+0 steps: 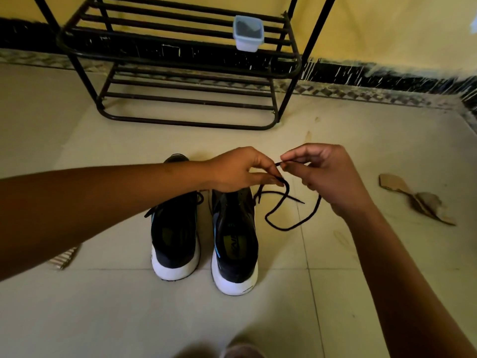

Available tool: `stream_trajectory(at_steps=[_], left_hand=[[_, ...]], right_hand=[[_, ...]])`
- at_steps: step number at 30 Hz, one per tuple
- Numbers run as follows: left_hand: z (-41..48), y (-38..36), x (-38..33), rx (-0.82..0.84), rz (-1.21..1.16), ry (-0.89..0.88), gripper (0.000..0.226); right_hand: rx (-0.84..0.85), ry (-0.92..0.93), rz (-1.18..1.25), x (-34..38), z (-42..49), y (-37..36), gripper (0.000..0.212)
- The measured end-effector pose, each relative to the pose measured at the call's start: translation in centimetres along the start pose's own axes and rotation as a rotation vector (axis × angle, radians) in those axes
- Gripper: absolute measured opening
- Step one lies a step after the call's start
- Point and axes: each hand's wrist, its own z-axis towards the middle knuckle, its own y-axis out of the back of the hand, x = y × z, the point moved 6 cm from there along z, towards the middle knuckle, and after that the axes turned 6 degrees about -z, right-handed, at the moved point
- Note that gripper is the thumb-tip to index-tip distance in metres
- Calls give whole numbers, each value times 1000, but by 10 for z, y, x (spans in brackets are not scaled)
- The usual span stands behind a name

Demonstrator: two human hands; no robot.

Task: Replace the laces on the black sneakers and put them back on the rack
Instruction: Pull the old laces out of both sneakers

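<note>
**Both hands on black lace, sneakers on floor in front of rack**

My left hand (240, 170) and right hand (325, 174) meet in the air in front of the rack (180, 60), fingertips almost touching. Both are narrow. The right thumb and forefinger pinch the tip of the black lace (284, 229). The left fingers are curled and pinch the same lace a bit further along. The rest of the lace hangs in a loose loop below my hands, with one free end sticking out sideways. Can't tell if it is threaded through any eyelet.

The two black sneakers stand side by side on the tiled floor (103, 306) in front of the rack, not on it. Toes point toward the rack, white heels face away from it. My left forearm crosses over the left sneaker (175, 233), which shows some lace at its tongue. The front of the right sneaker (235, 241) is hidden under my left hand.

A small clear plastic container (247, 33) sits on the rack's upper shelf, near its right end. A torn cardboard piece (413, 197) lies on the floor in front of the rack, off to its right. A corrugated scrap (64, 258) lies well in front of the rack, on its left side.
</note>
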Motion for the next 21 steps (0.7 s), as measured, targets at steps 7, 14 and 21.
stream_trajectory(at_steps=[7,14,21], left_hand=[[-17,32,30,-193,-224,122,17],[-32,70,47,-334,-189,215,17],[-35,69,52,-261,-101,236,13]], right_hand=[[-304,-176,258,-36,-2,61,17],[-500,-372,812,-94,-14,111,22],[-740,-428,1409,-120,-31,115,41]])
